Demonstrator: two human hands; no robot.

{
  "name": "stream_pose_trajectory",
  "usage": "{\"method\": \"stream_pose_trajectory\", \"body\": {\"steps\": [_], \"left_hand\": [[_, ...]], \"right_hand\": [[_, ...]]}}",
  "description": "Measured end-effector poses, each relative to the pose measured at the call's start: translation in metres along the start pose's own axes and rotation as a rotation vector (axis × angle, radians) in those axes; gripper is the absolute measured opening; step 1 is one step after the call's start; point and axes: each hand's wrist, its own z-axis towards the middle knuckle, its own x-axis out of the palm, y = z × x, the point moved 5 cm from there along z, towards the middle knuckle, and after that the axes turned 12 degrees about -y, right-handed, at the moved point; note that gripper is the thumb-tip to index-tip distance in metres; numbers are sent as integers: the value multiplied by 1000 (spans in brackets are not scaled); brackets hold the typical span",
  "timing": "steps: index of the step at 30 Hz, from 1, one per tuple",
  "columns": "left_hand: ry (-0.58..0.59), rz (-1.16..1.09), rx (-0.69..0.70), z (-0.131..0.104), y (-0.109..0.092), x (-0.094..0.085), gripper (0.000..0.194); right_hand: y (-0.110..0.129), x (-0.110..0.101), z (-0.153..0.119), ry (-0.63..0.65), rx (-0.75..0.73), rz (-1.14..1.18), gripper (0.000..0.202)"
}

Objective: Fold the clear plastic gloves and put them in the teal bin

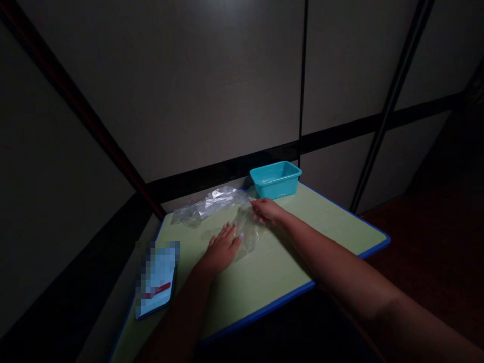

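A clear plastic bag (247, 237) lies flat on the pale green table (280, 272), between my two hands. My left hand (224, 247) rests beside its left edge, palm down with the fingers stretched out. At the bag's upper right, my right hand (266, 210) has its fingers bent and pinched together on the plastic. Behind both hands spreads a crumpled heap of clear plastic (212, 201); whether it joins the bag I cannot tell.
A turquoise plastic basket (278, 186) stands at the table's back edge, just beyond my right hand. On the left lies a flat tablet-like thing (161, 277), partly blurred. A panelled wall (212, 101) rises behind the table. The light is dim.
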Motion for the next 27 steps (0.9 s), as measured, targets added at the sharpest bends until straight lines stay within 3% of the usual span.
{"method": "stream_pose_trajectory", "body": {"steps": [2,8,12,18,24,27], "left_hand": [[49,-9,-38,1,8,7,46],[5,27,-134,8,28,5,46],[18,42,-174,11,33,4,49],[34,67,-180,12,32,3,50],[59,106,-151,12,31,3,48],[87,134,-134,12,32,3,49]], "right_hand": [[3,4,-3,90,41,71,47],[4,13,-16,328,186,210,58],[6,21,-28,508,175,272,55],[0,32,-45,779,94,104,36],[-1,41,-52,924,10,93,40],[-1,46,-49,895,-44,149,41]]}}
